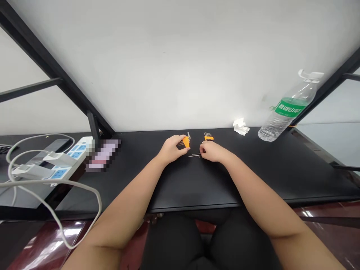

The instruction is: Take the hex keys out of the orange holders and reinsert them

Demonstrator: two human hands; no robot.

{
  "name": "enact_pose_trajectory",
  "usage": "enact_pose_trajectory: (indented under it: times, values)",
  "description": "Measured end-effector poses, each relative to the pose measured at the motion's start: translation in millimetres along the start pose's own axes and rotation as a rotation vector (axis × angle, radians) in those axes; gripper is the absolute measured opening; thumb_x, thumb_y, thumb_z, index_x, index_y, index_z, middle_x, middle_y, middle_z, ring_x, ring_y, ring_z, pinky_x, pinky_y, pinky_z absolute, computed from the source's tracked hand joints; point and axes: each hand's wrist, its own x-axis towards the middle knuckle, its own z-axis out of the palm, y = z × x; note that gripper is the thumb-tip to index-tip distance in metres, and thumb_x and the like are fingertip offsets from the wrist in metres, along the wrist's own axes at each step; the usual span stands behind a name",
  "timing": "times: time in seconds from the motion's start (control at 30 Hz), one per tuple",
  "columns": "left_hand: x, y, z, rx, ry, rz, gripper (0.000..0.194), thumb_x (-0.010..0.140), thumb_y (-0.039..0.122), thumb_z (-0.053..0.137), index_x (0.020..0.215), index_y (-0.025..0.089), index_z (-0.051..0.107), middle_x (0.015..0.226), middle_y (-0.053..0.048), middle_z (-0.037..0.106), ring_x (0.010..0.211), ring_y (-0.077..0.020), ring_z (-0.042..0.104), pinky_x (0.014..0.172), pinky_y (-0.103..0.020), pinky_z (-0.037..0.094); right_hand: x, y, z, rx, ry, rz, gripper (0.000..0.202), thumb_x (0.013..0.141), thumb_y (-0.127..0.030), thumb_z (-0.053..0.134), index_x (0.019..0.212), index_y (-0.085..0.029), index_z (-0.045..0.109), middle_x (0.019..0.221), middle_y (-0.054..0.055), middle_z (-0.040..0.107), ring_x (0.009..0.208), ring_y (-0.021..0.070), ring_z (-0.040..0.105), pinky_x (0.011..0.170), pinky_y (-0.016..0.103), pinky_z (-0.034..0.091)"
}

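My left hand (173,148) is closed around an orange hex key holder (186,141), with a few metal keys sticking out of it. My right hand (211,150) is low over the black table, its fingers pinched at the end of a thin hex key (196,154). Just below that one, a second L-shaped hex key (194,156) lies flat on the table. Behind my right hand rests another orange hex key holder (208,138) with several keys in a row; the hand partly covers its near side.
A crumpled white tissue (240,126) and a large clear water bottle (287,108) stand at the back right. On the left are a white power strip (74,155) with plugs, looping white cables (98,198) and a blurred-out flat item (103,155). A pale wall (174,67) rises behind the table (194,187).
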Motion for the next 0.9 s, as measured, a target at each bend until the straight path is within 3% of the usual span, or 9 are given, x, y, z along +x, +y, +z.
enact_pose_trajectory:
  times: [0.17,0.37,0.57,0.73,0.83,0.9]
  values:
    - [-1,-1,1.1,-0.025,-0.008,-0.001,0.047,0.08,0.038,0.076,0.123,0.02,0.067,0.11,-0.006,0.073,0.096,-0.0216,0.07,0.091,-0.036,0.058,-1,-3,-5,0.047,-0.077,0.106,0.007,0.074,-0.013,0.07,0.073,-0.02,0.069,0.07,0.003,0.07,0.056,0.0152,0.06,0.052,0.026,0.041]
    - [0,-2,1.2,-0.024,-0.016,-0.02,0.047,0.08,0.039,0.076,0.123,0.021,0.067,0.107,-0.005,0.073,0.096,-0.022,0.07,0.091,-0.037,0.059,-2,-1,-14,0.099,-0.134,0.111,0.014,0.076,-0.008,0.068,0.072,-0.02,0.073,0.076,0.002,0.074,0.064,0.0143,0.065,0.054,0.022,0.043]
    - [0,-1,0.0,-0.026,-0.009,-0.017,0.047,0.08,0.038,0.077,0.123,0.022,0.067,0.105,-0.005,0.073,0.092,-0.0212,0.07,0.089,-0.036,0.058,-6,-8,-15,0.053,-0.142,0.153,0.012,0.068,-0.009,0.072,0.066,-0.021,0.069,0.063,0.002,0.069,0.051,0.015,0.059,0.047,0.026,0.039]
    - [0,-2,-0.1,-0.021,-0.008,-0.021,0.046,0.08,0.038,0.076,0.123,0.022,0.067,0.106,-0.005,0.074,0.094,-0.0218,0.07,0.089,-0.036,0.058,-8,-10,-13,-0.004,-0.08,0.154,0.017,0.064,-0.009,0.073,0.059,-0.02,0.061,0.057,0.003,0.063,0.05,0.0162,0.056,0.051,0.028,0.039]
    - [1,-3,0.0,-0.029,-0.01,-0.035,0.046,0.079,0.038,0.076,0.122,0.022,0.068,0.106,-0.004,0.074,0.092,-0.0216,0.07,0.089,-0.036,0.057,-6,-7,-13,0.022,0.02,0.101,0.011,0.073,-0.01,0.066,0.078,-0.02,0.067,0.073,0.003,0.068,0.064,0.0168,0.061,0.06,0.027,0.043]
    - [1,-2,-0.2,-0.032,-0.007,-0.039,0.046,0.079,0.038,0.076,0.121,0.021,0.068,0.105,-0.004,0.074,0.091,-0.0214,0.07,0.088,-0.036,0.057,-4,-6,-12,0.076,0.133,0.012,0.018,0.081,-0.008,0.059,0.09,-0.021,0.068,0.083,0.002,0.069,0.072,0.0154,0.062,0.067,0.026,0.045]
